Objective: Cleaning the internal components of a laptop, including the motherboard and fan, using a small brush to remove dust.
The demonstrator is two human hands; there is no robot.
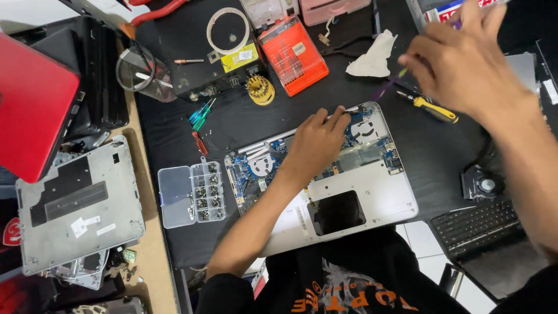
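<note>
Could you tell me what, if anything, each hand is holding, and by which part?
The left hand holds nothing; it rests flat on the opened laptop. The right hand is blurred; whether it grips anything cannot be told.

An electronics repair workshop: under the left hand (317,142) lies an opened laptop chassis (360,192) with bare circuit boards, a compartmented screw box (192,193) to its left, and a yellow-handled screwdriver (429,107) below the right hand (465,61).

An opened silver laptop base (354,197) lies flat on the black surface (442,151), tilted slightly, its blue circuit board and fan exposed along the far edge, with a dark rectangular cutout near the front. A yellow-handled screwdriver (427,106) lies just beyond its right corner.
</note>
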